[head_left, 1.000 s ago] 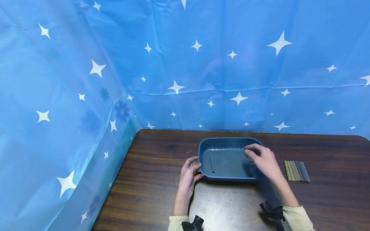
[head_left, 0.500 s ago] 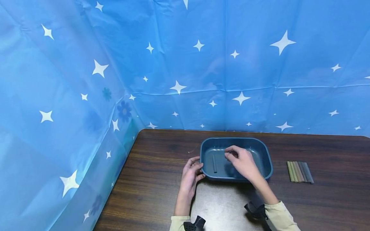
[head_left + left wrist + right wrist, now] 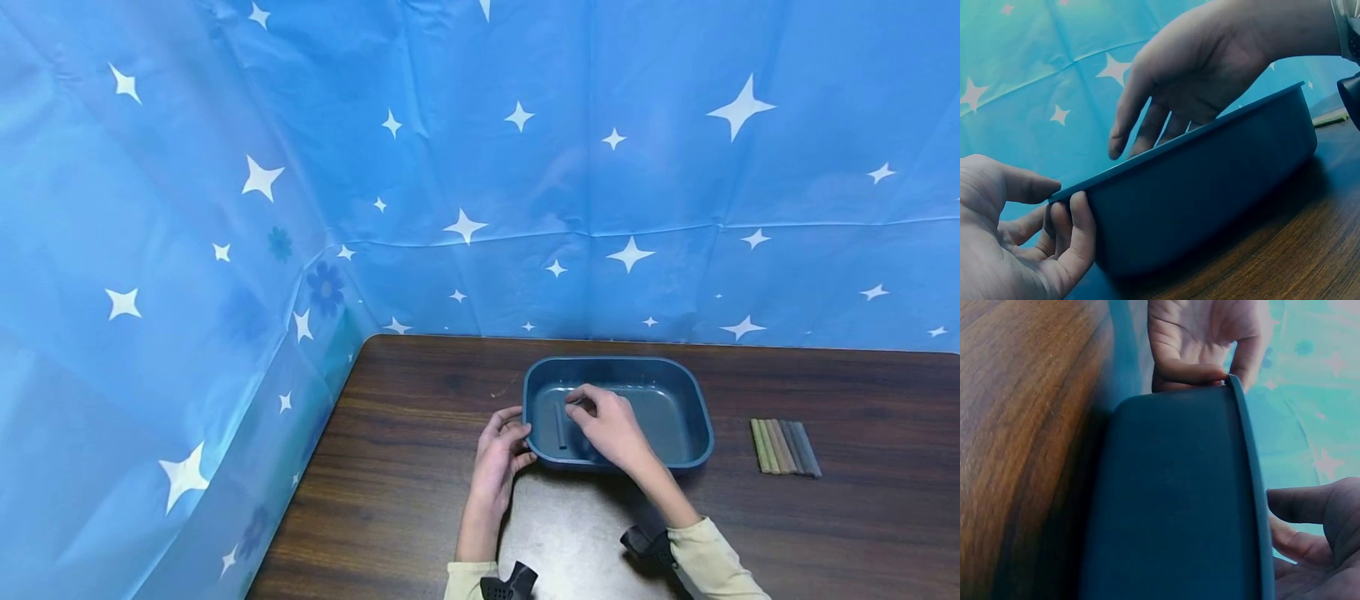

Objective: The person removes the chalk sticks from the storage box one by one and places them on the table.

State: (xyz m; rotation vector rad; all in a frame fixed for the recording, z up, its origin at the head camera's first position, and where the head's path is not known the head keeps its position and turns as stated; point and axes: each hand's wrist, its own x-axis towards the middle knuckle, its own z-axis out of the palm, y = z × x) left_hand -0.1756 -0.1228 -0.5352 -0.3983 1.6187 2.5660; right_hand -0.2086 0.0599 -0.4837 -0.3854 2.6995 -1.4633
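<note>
At the left end of a dark blue rectangular tray (image 3: 693, 417), my left hand (image 3: 495, 458) grips the rim, with the thumb above and curled fingers below, as the left wrist view shows. Inside the tray, near that end, lies a thin dark stick (image 3: 561, 427). My right hand (image 3: 609, 425) reaches over the front rim, its thumb and index finger bent toward each other just right of that stick. In the left wrist view the tray wall (image 3: 1204, 194) partly hides the right fingertips. Whether they pinch anything is too dark and small to tell.
On the brown wooden table (image 3: 405, 467), right of the tray, several short sticks (image 3: 785, 447) lie side by side, running from green through brown to grey-blue. A blue curtain (image 3: 480, 167) with white stars hangs behind the table and along its left.
My right hand has moved left from the tray's right side toward the stick inside, lowering slightly. My left hand has kept its hold on the tray's left end. The view has shifted slightly.
</note>
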